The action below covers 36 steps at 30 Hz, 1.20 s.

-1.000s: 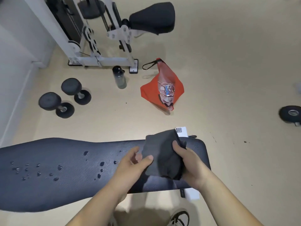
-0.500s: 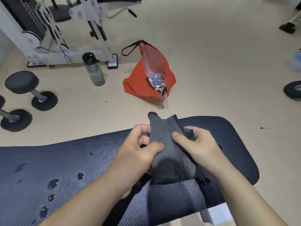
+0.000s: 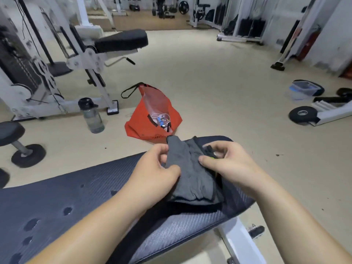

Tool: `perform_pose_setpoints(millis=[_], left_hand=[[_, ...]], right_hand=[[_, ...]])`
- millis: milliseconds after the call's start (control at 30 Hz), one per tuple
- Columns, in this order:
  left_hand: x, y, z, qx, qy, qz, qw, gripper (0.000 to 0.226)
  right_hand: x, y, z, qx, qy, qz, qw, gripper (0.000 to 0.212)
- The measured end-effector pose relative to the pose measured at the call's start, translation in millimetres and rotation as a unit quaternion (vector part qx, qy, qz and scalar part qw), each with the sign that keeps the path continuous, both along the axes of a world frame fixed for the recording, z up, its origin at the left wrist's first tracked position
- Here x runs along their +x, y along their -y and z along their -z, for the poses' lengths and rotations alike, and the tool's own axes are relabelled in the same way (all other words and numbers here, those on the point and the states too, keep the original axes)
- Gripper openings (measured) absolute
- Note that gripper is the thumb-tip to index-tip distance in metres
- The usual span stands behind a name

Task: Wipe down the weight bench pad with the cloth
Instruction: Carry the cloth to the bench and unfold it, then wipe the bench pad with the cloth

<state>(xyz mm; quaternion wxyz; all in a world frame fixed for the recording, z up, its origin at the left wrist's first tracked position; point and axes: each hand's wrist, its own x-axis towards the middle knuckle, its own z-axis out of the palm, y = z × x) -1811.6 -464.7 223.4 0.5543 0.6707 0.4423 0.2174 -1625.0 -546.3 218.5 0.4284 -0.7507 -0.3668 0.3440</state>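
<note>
Beige gym floor all round, with cable machines along the far wall and a white machine at left. Scattered on that floor: red bag, water bottle, dumbbell.

Nearest the camera, stretching from lower left to centre right: weight bench pad, dark and ribbed.

Holding a dark grey cloth with both hands over the right end of the pad. Cloth bunched or part-folded, hanging in layers. Cannot tell whether its lower edge touches the pad or hangs just clear.

- Left hand: pinching the cloth's left edge, thumb in front, fingers curled behind.
- Right hand: gripping the right side, thumb pressed onto the front face, fingers curled round the back fold.

Progress, as judged:
- Done: cloth picked up and in hand; seemingly being folded or gathered into a wiping shape.
- Not yet done: any wiping. Water droplets sitting intact on the left part of the pad, well apart from the cloth. No streaks or smears anywhere.
- Left to do: lay the cloth flat on the pad, sweep along its whole length, clear the droplets at the far left.

Very early in the task, by all appearances.
</note>
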Motion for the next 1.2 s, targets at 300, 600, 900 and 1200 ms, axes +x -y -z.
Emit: perform_pose_setpoints(millis=[300, 600, 900, 1200], left_hand=[[48, 50, 49, 0.285, -0.383, 0.188, 0.858, 0.102], [66, 61, 68, 0.396, -0.344, 0.321, 0.788, 0.064], [155, 11, 86, 0.37, -0.353, 0.209, 0.834, 0.063], [149, -39, 85, 0.399, -0.298, 0.284, 0.819, 0.06]], right_hand=[[67, 45, 54, -0.029, 0.161, 0.243, 0.956, 0.039], [82, 41, 99, -0.051, 0.097, 0.317, 0.942, 0.034], [87, 33, 116, -0.004, 0.068, 0.376, 0.924, 0.065], [91, 32, 123, 0.028, 0.048, 0.384, 0.922, 0.07]])
